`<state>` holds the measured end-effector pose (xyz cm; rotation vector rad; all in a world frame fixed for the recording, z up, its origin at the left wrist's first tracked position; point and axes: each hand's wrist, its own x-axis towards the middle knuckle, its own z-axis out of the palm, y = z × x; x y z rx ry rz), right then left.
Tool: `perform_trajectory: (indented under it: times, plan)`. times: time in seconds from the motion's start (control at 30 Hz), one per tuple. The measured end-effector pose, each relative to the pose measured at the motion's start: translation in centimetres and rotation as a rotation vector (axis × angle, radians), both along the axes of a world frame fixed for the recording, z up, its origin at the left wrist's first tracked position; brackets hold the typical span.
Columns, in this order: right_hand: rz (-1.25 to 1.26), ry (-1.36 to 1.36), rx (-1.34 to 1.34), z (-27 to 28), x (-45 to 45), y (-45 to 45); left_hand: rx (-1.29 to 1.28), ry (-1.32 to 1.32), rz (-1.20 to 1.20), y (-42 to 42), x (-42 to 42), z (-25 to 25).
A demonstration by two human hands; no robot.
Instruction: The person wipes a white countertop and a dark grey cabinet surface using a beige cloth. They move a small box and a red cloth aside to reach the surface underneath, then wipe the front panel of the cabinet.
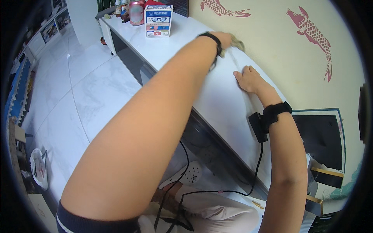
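Observation:
My left arm reaches across a long white cabinet top (180, 52) toward the wall. At its end my left hand (223, 39) presses a bunched greenish-tan cloth (238, 43) on the surface beside the wall; part of the cloth is hidden behind the fingers. Nearer to me, my right hand (249, 80) lies palm down on the same top, thumb apart, with nothing visible in it. A black strap with a box-shaped device (258, 127) is around the right wrist, and a black cable (259, 163) runs from it. My left wrist wears a black band (214, 39).
A printed carton (158, 23) and a pink can (136, 13) stand at the cabinet's far end, near small bottles (118, 8). A black panel (320, 139) and a gold-edged box (327, 177) are at right. The cable loops over my lap (221, 212). A white plastic bag (38, 169) sits at left.

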<state>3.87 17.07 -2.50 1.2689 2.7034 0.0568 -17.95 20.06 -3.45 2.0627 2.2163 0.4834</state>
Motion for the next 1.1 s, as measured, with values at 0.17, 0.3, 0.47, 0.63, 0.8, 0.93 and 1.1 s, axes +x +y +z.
perform_trajectory:
  times: [0.17,0.3,0.47,0.63,0.8,0.93,1.1]
  plan:
    - [-0.049,0.101,-0.117,-1.5,0.8,0.2,-0.007,0.186,0.192,-2.4,-3.7,0.6]
    - [-0.001,0.160,-0.137,-1.0,0.1,-1.1,0.145,0.476,0.319,-4.3,-7.5,0.2]
    - [0.017,0.196,-0.148,-0.7,-0.9,-2.1,0.069,0.439,0.505,-5.6,-10.0,0.0]
    - [-0.043,0.198,-0.134,-1.1,0.3,-1.2,-0.007,0.349,0.415,-8.7,-3.1,1.9]
    - [-0.068,0.218,-0.112,-1.5,0.3,-1.2,0.051,0.351,0.381,-13.2,1.1,1.8]
    - [-0.068,0.234,-0.111,-1.6,1.0,-3.1,0.031,0.240,0.329,-18.2,2.6,2.1]
    - [-0.016,0.200,-0.151,-0.8,4.2,-8.5,-0.061,0.232,0.372,-22.8,4.2,2.8]
